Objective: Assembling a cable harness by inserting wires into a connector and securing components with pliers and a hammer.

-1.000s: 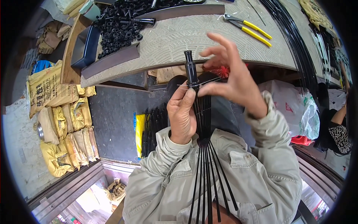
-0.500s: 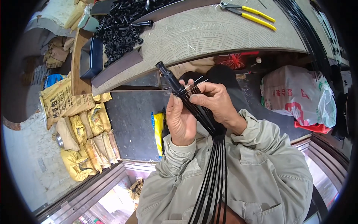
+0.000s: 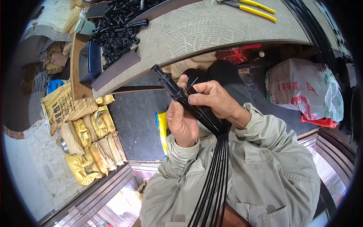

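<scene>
My left hand (image 3: 183, 125) is closed on a black plastic umbrella runner (image 3: 169, 84), a stepped tube tilted up to the left. Thin black umbrella ribs (image 3: 213, 170) run from its collar down over my lap, gathered at a dark joint near my right wrist. With thumb and forefinger together, my right hand (image 3: 219, 99) pinches a few slim rods beside the collar. One pale metal tip pokes out above these fingers. Where exactly the rods meet the collar is partly hidden by my fingers.
Ahead is a patterned worktop (image 3: 189, 30) with a heap of black plastic fittings (image 3: 117, 34) and yellow-handled pliers (image 3: 259, 11). Long black rods (image 3: 302, 22) hang over its right end. A plastic sack (image 3: 295, 83) stands at right. Yellow packages (image 3: 90, 136) lie at left.
My hands and the runner have shifted slightly left. The right fingers have closed nearer the collar, and less of the pale rod tips shows. The view has tilted a little.
</scene>
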A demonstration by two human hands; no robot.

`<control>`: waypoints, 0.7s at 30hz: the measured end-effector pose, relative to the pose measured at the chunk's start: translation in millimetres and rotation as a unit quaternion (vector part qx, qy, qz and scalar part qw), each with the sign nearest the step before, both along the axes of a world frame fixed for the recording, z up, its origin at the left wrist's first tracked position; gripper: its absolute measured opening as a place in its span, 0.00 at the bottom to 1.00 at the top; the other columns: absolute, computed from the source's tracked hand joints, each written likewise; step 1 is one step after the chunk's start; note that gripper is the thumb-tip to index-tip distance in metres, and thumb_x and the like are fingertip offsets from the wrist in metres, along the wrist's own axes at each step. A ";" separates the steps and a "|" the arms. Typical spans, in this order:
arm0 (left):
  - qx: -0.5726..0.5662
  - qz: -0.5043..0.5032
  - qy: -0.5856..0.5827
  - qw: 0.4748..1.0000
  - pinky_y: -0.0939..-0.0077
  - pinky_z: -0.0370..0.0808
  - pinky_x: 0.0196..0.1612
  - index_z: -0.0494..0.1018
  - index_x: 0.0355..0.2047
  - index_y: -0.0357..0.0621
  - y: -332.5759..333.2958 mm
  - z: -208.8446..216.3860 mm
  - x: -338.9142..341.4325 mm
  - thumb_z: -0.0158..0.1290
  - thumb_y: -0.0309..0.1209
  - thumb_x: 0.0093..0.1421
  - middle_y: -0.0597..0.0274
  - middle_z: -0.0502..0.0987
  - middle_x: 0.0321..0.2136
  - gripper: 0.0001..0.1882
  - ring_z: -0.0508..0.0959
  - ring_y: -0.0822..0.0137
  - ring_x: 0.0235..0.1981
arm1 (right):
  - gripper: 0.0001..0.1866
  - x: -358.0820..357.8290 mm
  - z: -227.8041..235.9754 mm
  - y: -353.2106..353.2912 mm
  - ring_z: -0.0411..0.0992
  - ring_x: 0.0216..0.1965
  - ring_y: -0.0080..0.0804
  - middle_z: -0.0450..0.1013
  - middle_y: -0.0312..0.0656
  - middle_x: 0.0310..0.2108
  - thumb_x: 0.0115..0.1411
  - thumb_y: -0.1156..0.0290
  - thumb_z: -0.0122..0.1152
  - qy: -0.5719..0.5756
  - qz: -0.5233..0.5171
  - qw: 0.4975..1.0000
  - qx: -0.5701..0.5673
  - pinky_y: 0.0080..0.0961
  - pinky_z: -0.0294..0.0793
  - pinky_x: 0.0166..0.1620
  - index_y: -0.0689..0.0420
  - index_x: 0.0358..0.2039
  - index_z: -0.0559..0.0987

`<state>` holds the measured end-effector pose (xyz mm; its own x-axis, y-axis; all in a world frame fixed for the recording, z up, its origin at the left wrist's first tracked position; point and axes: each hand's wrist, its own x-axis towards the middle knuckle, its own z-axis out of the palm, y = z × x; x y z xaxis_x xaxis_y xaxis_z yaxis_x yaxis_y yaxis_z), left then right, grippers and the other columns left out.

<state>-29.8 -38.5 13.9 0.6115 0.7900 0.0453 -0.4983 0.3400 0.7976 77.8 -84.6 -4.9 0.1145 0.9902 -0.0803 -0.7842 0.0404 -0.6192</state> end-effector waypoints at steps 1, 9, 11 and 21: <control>0.007 0.005 0.021 1.000 0.70 0.58 0.57 0.60 0.53 0.35 0.1 1.7 0.3 0.41 0.39 0.62 0.54 0.61 0.55 0.24 0.62 0.65 0.54 | 0.08 1.2 1.9 0.6 0.71 0.25 0.19 0.73 0.38 0.25 0.54 0.72 0.59 0.058 0.027 0.998 0.016 0.15 0.72 0.30 0.65 0.31 0.76; 0.082 -0.059 0.004 0.995 0.69 0.40 0.62 0.38 0.61 0.34 -13.8 -4.6 -23.2 0.32 0.60 0.58 0.50 0.51 0.59 0.45 0.45 0.60 0.63 | 0.09 5.2 20.3 -11.2 0.73 0.29 0.32 0.71 0.46 0.29 0.51 0.75 0.58 -0.044 -0.161 0.986 0.020 0.27 0.75 0.37 0.65 0.31 0.69; 0.218 -0.002 0.013 0.976 0.69 0.46 0.60 0.41 0.60 0.34 -11.4 0.4 -11.8 0.41 0.50 0.57 0.49 0.53 0.58 0.41 0.51 0.60 0.60 | 0.07 -0.3 24.3 -1.3 0.71 0.32 0.27 0.70 0.44 0.31 0.50 0.79 0.59 -0.149 -0.242 0.955 0.090 0.22 0.72 0.39 0.64 0.29 0.70; 0.147 0.172 0.067 0.972 0.73 0.70 0.44 0.67 0.42 0.32 5.9 22.6 5.0 0.50 0.22 0.56 0.52 0.74 0.36 0.13 0.75 0.64 0.38 | 0.08 -18.0 29.0 3.5 0.66 0.35 0.20 0.69 0.39 0.34 0.50 0.81 0.60 -0.288 -0.288 0.909 0.091 0.17 0.66 0.40 0.62 0.28 0.69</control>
<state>-24.8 -32.7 36.5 0.3286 0.9140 0.2381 -0.4268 -0.0812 0.9007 59.8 -81.2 24.1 0.5896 0.7431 0.3164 -0.1489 0.4850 -0.8617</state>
